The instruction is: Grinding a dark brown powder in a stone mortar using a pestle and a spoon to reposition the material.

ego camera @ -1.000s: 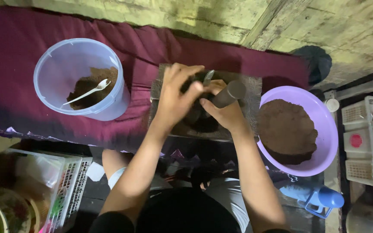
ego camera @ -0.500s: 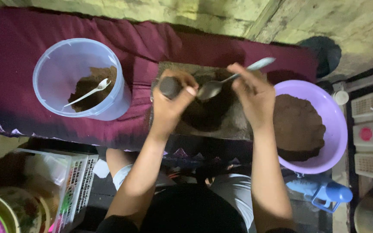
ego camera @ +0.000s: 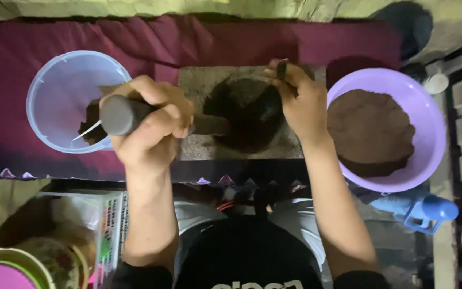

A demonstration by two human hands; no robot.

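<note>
A grey stone slab (ego camera: 199, 147) lies on a maroon cloth (ego camera: 188, 40), with a dark mound of ground paste (ego camera: 247, 109) on it. My left hand (ego camera: 151, 126) grips a dark cylindrical stone roller (ego camera: 121, 114), held level over the slab's left edge. My right hand (ego camera: 300, 104) rests on the slab's far right side, its fingers closed around a dark handle, most likely the spoon's (ego camera: 282, 69); the bowl of the spoon is hidden.
A translucent bucket (ego camera: 54, 85) at the left holds brown paste and a white spoon (ego camera: 86, 131). A purple bowl (ego camera: 429, 112) at the right holds a flat brown mass. A blue container (ego camera: 418, 208) lies lower right; packets and bowls sit lower left.
The camera has moved closer. My left hand has shifted left with the roller. My right hand has lowered the spoon from above the slab down to the paste.
</note>
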